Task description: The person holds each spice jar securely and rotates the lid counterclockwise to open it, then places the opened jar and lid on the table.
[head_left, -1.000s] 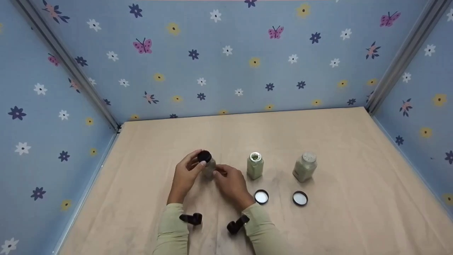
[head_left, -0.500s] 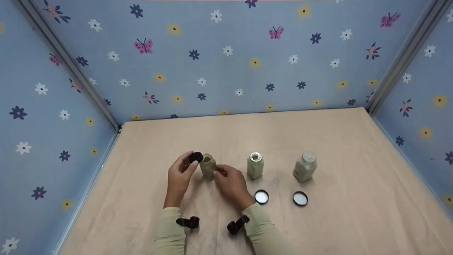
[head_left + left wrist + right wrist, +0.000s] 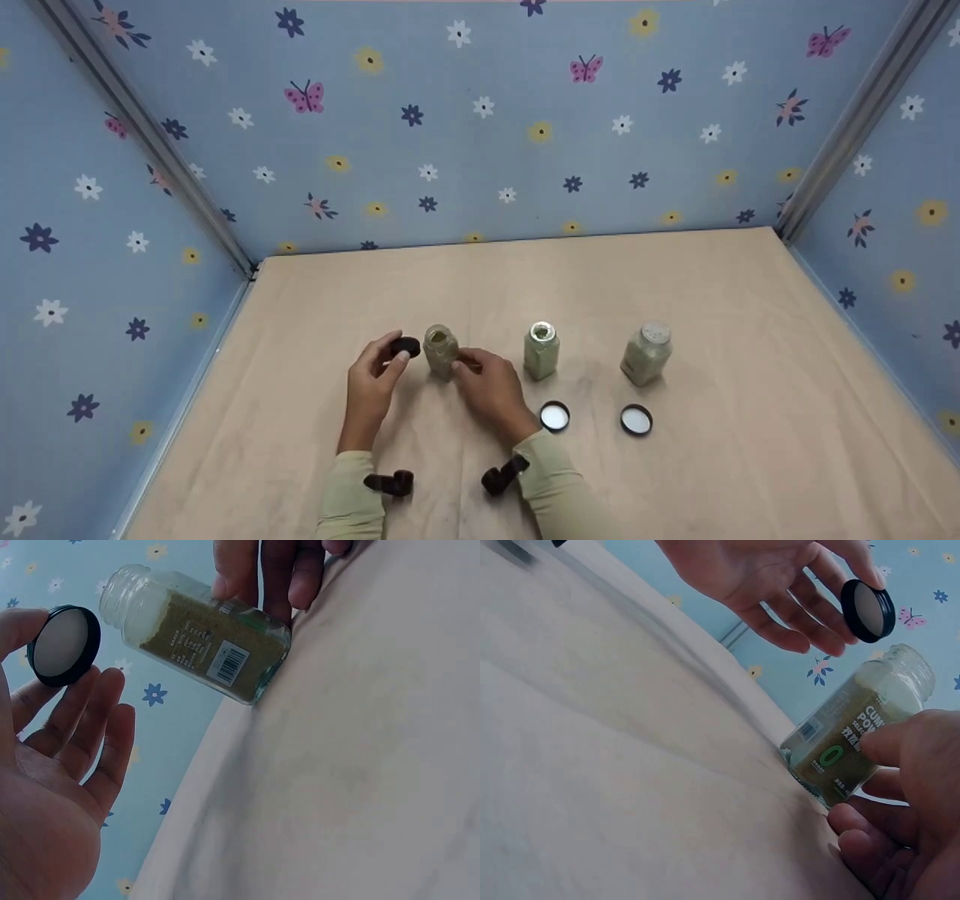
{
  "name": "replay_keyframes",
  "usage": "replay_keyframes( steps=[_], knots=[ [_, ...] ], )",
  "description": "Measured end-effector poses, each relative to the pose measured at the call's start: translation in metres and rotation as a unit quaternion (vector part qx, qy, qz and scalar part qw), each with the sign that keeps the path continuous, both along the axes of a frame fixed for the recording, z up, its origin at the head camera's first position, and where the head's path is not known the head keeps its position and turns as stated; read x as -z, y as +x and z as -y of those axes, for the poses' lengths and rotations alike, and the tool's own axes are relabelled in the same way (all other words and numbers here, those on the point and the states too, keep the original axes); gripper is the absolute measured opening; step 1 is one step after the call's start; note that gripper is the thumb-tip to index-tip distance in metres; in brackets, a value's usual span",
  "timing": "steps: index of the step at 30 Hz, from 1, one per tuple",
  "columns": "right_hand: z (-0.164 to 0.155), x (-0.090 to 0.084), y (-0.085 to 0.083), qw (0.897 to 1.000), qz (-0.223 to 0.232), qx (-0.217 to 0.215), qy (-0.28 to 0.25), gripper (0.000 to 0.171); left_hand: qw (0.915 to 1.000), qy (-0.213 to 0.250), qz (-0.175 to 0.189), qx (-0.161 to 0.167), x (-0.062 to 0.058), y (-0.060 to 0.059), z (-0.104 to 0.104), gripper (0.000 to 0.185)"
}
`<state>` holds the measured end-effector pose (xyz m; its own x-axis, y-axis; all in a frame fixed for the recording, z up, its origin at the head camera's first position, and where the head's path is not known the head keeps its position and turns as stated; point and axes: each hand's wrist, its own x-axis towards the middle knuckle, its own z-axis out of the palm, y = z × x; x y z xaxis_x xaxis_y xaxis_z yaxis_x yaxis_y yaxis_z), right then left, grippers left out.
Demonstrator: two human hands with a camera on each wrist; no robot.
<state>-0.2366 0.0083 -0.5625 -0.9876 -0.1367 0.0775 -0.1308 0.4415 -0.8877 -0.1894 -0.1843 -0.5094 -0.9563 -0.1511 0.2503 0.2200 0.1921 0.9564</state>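
Note:
A small glass spice jar [image 3: 440, 351] of brownish-green powder stands uncapped on the beige tabletop [image 3: 480, 285]. My right hand [image 3: 469, 366] grips its lower body from the right, thumb on the label [image 3: 855, 739]. My left hand [image 3: 394, 356] pinches the jar's black cap [image 3: 405, 346] just left of the jar's mouth, a little apart from it. In the left wrist view the cap [image 3: 64, 645] shows its white liner, and the jar [image 3: 199, 645] has a barcode label. In the right wrist view the cap [image 3: 866, 609] sits at the fingertips above the jar.
Two more open jars of pale powder stand to the right, one in the middle [image 3: 540, 350] and one further right [image 3: 646, 352]. Their caps [image 3: 554, 416] [image 3: 636, 420] lie liner-up in front of them. Floral blue walls [image 3: 480, 150] close in three sides.
My left hand has lifted the black cap off the jar and carried it left and slightly down. The jar's mouth is now uncovered. The right hand has kept its hold.

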Motion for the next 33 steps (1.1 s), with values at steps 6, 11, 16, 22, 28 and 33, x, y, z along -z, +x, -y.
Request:
replay_keyframes(
  steps=[6, 11, 16, 22, 28, 33],
  knots=[
    [-0.001, -0.001, -0.001, 1.000, 0.000, -0.004, -0.012, 0.032, 0.9998, -0.009, 0.019, 0.004, 0.010, 0.001, 0.005, 0.039],
    [-0.001, -0.001, -0.001, 1.000, 0.004, -0.002, -0.018, 0.032, 0.9992, -0.020, 0.034, 0.003, 0.033, -0.008, 0.012, 0.039],
    [0.000, -0.001, 0.001, 1.000, 0.006, -0.003, -0.008, 0.034, 0.9982, -0.028, 0.049, 0.022, 0.039, -0.005, 0.014, 0.041],
    [0.000, -0.001, 0.002, 1.000, 0.009, -0.001, -0.006, 0.034, 0.9958, -0.068, 0.059, 0.020, 0.038, 0.001, 0.016, 0.044],
    [0.000, 0.000, 0.001, 1.000, 0.012, -0.001, -0.007, 0.033, 0.9906, -0.113, 0.078, 0.007, 0.040, 0.003, 0.015, 0.044],
    [0.000, 0.001, 0.001, 1.000, 0.015, -0.004, -0.001, 0.033, 0.9881, -0.127, 0.085, 0.014, 0.042, 0.006, 0.014, 0.045]
  ],
)
